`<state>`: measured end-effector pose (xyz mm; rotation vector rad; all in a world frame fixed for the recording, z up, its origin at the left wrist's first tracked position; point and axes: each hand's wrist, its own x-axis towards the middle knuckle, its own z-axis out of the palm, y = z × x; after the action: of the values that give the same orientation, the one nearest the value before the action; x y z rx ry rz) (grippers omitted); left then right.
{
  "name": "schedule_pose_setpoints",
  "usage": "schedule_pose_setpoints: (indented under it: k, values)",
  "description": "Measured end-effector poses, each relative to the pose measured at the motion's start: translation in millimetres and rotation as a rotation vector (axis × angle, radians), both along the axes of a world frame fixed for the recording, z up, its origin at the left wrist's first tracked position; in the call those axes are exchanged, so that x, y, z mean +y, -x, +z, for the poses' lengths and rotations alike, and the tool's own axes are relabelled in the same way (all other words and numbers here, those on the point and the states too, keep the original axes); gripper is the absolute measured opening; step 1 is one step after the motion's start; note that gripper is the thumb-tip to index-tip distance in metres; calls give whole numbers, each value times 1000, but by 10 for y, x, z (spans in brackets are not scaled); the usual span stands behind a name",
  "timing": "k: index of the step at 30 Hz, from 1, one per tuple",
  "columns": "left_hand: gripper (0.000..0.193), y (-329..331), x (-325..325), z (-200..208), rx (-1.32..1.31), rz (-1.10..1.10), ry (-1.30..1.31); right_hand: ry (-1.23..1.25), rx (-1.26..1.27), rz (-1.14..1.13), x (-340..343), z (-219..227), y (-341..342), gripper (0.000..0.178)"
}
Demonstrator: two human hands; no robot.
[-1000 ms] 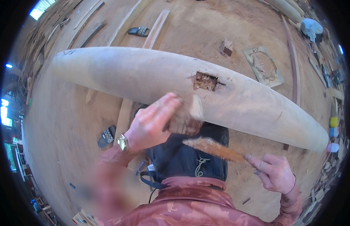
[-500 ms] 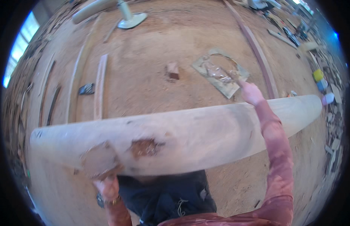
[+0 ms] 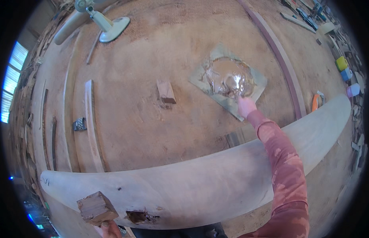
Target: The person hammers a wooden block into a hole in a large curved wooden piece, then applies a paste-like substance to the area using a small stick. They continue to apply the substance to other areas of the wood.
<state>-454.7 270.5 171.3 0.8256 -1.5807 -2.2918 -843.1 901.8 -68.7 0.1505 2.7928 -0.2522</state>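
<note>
Block [image 3: 98, 208] clamped in left hand [image 3: 108, 230], over the log [image 3: 192, 186], left of the hole [image 3: 136, 216].
We judge it stiff, middling heavy, slick where wet; best gripped by dry sides. Right hand [image 3: 246, 107] at the paste [image 3: 218, 74]: its hold we cannot tell.

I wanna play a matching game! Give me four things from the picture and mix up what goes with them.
Things:
1. left hand
2. right hand
3. big front log
4. white stand

Clues:
A. has a dark hole
B. near the picture's top left
C. holding a brown block
D. at the shiny brown paste

Pairs: 1-C, 2-D, 3-A, 4-B
</note>
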Motion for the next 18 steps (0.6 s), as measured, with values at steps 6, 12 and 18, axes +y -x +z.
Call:
schedule_pose_setpoints:
  k: [6,12,18]
  values:
    - [44,372,503,282,53,52,268,516,-137,-293,-4,466,-113,33]
    - [86,552,755,681,273,-147,189,323,580,-229,-113,1059,-467,39]
    - [79,118,640,954,292,-451,793,583,500,-233,-796,2329,-2073,31]
